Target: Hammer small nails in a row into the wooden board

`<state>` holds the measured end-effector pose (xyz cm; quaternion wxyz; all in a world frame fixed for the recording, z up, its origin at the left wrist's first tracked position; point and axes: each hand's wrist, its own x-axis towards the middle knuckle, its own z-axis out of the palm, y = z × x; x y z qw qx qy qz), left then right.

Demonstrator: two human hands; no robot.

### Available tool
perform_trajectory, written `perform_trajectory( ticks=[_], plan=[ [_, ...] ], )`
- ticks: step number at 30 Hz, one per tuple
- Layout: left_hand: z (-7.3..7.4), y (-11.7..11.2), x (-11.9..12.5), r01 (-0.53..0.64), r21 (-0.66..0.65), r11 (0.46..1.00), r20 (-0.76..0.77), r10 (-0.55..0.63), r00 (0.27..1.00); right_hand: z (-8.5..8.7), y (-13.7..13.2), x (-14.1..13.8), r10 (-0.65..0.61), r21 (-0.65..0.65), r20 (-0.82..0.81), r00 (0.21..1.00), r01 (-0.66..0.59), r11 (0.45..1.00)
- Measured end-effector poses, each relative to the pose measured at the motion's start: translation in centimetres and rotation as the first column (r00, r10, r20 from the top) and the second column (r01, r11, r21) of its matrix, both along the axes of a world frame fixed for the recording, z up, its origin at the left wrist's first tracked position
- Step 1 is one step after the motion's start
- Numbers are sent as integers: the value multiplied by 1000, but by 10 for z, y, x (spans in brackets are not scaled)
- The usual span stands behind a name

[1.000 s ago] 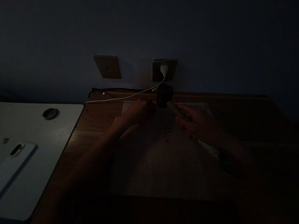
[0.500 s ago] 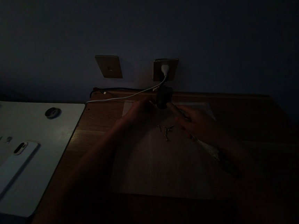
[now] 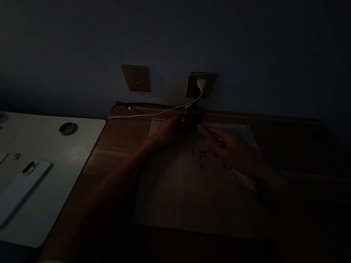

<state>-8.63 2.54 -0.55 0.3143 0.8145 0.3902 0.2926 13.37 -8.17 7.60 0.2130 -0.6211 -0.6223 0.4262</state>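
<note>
The scene is very dark. My right hand (image 3: pixel 234 151) is closed round the wooden handle of a hammer, whose dark head (image 3: pixel 194 116) is near the far side of a pale board (image 3: pixel 183 192). My left hand (image 3: pixel 171 130) rests on the board just left of the hammer head, fingers drawn together at the tip; what they pinch, if anything, is too dark to see. A few small nails (image 3: pixel 199 156) lie loose on the board between the two hands.
The board lies on a brown wooden table (image 3: pixel 109 149). A white cable (image 3: pixel 149 114) runs from a plug in a wall socket (image 3: pixel 201 84); another wall plate (image 3: pixel 136 78) sits to its left. A white table (image 3: pixel 42 159) at left holds a phone (image 3: pixel 15 192) and a round object (image 3: pixel 68 127).
The view has drifted a little, shifting everything slightly right. The hammer head has dropped a little closer to my left fingertips. Both hands otherwise keep their places.
</note>
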Motion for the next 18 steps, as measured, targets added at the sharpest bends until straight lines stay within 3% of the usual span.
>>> perform_trajectory(
  ticks=[8, 18],
  plan=[
    [-3, 2, 2, 20, -29, 999, 29, -19, 999, -9, -1, 4, 34, -36, 5, 999, -34, 999],
    [-8, 6, 0, 17, 6, 1000, 48, -18, 999, -2, -3, 1, 42, -34, 49, 998, -41, 999]
  ],
)
